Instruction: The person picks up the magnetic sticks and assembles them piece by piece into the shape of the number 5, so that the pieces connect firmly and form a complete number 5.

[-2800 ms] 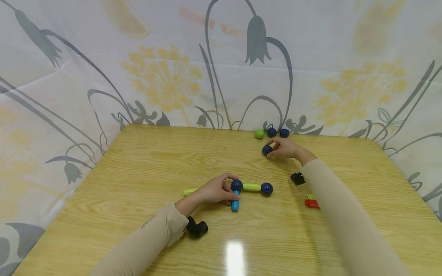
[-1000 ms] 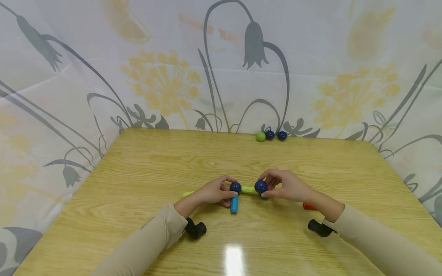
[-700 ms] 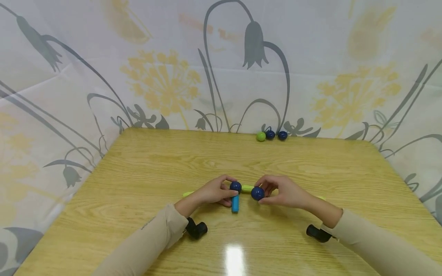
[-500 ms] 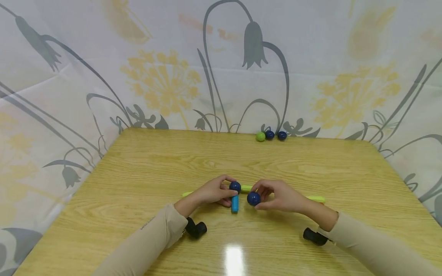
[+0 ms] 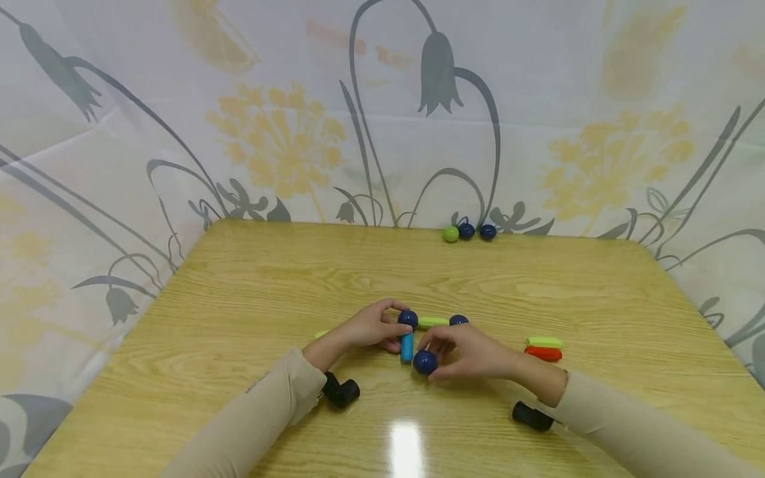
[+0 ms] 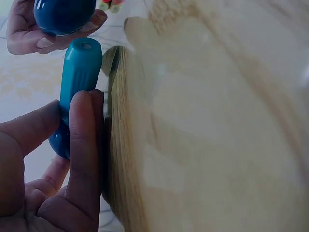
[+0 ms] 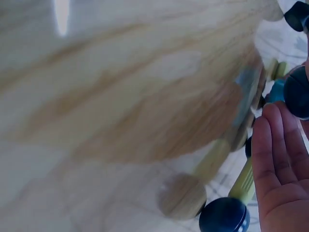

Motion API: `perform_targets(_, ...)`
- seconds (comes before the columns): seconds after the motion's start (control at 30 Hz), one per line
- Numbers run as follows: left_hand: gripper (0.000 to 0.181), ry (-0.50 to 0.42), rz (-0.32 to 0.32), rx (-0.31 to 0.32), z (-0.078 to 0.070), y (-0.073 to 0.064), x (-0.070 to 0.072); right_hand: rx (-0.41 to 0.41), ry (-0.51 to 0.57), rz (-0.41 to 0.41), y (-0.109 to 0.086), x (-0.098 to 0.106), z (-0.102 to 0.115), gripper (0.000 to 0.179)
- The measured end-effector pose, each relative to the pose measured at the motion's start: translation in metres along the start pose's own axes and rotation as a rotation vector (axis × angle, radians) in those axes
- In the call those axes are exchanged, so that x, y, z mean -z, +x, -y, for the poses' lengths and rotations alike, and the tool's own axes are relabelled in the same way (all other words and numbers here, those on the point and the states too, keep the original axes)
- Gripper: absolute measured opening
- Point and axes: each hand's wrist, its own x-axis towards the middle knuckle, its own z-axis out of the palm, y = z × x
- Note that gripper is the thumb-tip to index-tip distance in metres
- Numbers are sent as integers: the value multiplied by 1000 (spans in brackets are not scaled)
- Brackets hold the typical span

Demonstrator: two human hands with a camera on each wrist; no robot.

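My left hand (image 5: 372, 327) grips a light-blue building rod (image 5: 407, 348) and the navy ball (image 5: 408, 319) at its far end. From that ball a lime rod (image 5: 433, 322) runs right to another navy ball (image 5: 459, 320), partly behind my right hand. My right hand (image 5: 473, 353) pinches a loose navy ball (image 5: 425, 362) between thumb and fingers, just to the right of the blue rod's near end. In the left wrist view, the held ball (image 6: 65, 14) is close to the blue rod's end (image 6: 83, 53), with a small gap between them.
Lime (image 5: 544, 342) and red (image 5: 543, 354) rods lie at the right. One lime ball (image 5: 451, 234) and two navy balls (image 5: 477, 232) stand at the table's back edge. A lime piece (image 5: 321, 334) shows behind my left wrist. Black wrist devices (image 5: 340, 393) sit under both forearms.
My right hand has carried the navy ball from the back of the table toward me and leftward, to the blue rod's near end. My left hand keeps its hold in place.
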Motion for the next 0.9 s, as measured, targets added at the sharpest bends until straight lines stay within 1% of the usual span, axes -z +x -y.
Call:
perform_targets(0.1,41,4,3,1,-2,-1,0,21,3,20,2,-3,1,34)
perform_targets(0.33,41,3,11,7,-5,-3,0,5,16,76,5,-5,-1,37)
perform_targets(0.47,42,6,6,8,-5,-3,0,15,17,82,6,-5,-1,35)
perform_targets(0.6,43,15,2,4,-5,-2,-1,29,26,67,5,-7,0,33)
perform_targets(0.67,43,17,2,3,-4,-1,-2,73,-13,56,5,-8,3,34)
perform_targets(0.73,43,24,3,6,-4,-2,-2,135,-76,74,5,-11,7,38)
perform_targets(0.83,43,30,3,10,-4,-2,-1,214,-179,155,8,-16,18,47)
perform_targets(0.9,43,34,1,11,-4,-3,0,216,-203,232,12,-21,25,50)
